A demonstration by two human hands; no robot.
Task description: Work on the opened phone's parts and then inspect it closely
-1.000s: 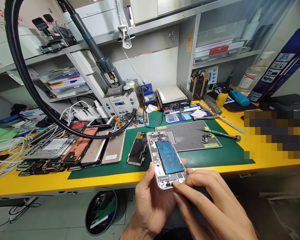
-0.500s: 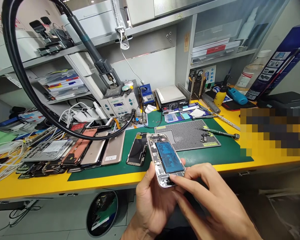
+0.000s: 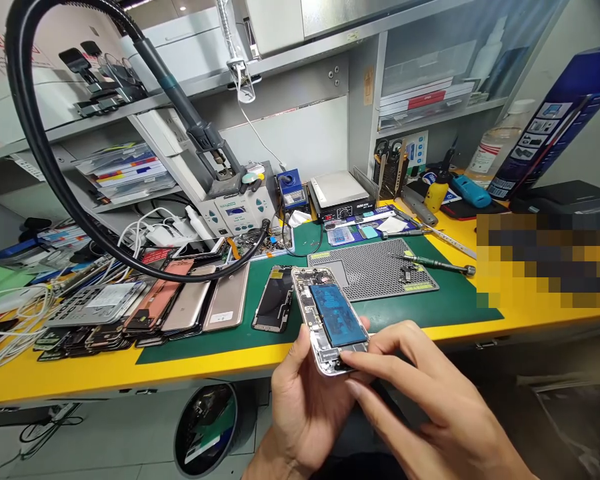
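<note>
Toward the left end of the yellow surface (image 3: 100, 375), a pile of flat pink, gold and grey phone housings (image 3: 187, 300) is stacked, partly on the green rectangular mat (image 3: 205, 341). Right of it, a dark flat screen panel (image 3: 271, 301) is laid on the same mat. Just beyond the surface's front edge, a silver-rimmed opened phone (image 3: 319, 337) is held up, tilted, in the left hand (image 3: 305, 408) — thumb along one side, fingertips at the other. Its blue rectangular battery (image 3: 337, 316) is exposed. The phone's lower end is touched by the right hand's (image 3: 433, 400) index fingertip, with the thumb narrowly apart below; whether anything small is pinched cannot be told. Farther back, a grey perforated pad (image 3: 377, 265) is crossed at its right side by a dark slender screwdriver (image 3: 443, 265).
</note>
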